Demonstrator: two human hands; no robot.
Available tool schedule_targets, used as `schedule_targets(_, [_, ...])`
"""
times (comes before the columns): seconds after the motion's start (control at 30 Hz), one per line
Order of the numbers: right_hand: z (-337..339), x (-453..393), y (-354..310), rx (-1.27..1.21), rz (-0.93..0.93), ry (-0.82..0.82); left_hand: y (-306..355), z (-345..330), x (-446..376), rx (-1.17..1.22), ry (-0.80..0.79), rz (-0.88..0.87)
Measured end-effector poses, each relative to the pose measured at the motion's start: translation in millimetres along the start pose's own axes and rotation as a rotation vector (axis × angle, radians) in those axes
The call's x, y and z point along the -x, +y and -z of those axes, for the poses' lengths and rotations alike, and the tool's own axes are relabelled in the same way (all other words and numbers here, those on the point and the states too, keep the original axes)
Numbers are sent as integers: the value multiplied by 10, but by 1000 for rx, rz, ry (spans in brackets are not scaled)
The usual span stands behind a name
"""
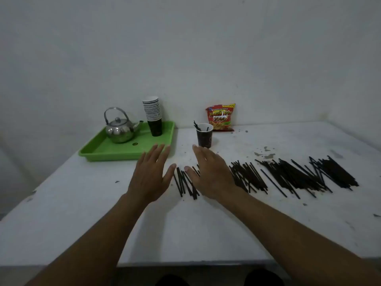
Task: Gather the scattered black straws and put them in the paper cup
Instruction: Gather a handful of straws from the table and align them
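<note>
Two bare hands hovered over the white table (82, 203) in the head view, fingers straight and slightly apart, holding nothing. The left hand (151, 178) hung just left of a small cluster of black straws (185, 183); the right hand (210, 174) covered that cluster's right side, though whether it touched any straw could not be told. Many more straws (299, 176) lay in loose overlapping heaps to the right, well apart from the paper cup (204, 134). That cup stood upright just beyond the right hand's fingertips with a few straws already sticking out of it. Behind it leaned a snack bag (221, 117); to the left sat a green tray (123, 151) carrying a metal kettle (120, 131) and a stack of cups (153, 116).

Judging by their look, the straws were light, thin and fairly stiff, likely to roll or slip apart. Raking them into a parallel bundle and pinching it near the middle seemed the surest hold.
</note>
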State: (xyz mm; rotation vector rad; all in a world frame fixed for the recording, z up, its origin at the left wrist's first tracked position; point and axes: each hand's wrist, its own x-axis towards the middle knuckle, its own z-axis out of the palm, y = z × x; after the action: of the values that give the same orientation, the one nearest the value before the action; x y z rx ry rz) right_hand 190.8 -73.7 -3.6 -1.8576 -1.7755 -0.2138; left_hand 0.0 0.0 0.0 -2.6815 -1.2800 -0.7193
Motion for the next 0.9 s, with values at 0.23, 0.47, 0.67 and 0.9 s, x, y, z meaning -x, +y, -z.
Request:
schedule_targets(0.23, [-340, 101, -154, 71, -208, -193, -207, -325, 237, 17, -184, 76])
schedule_targets(0.47, [-491, 115, -205, 95, -244, -266, -224, -474, 343, 69, -338, 183])
schedule_targets(0.67, [-494, 176, -205, 41, -169, -202, -230, -491, 338, 39, -382, 181])
schedule_targets(0.9, [-305, 82, -243, 95, -226, -213, -231, -503, 358, 58, -370, 183])
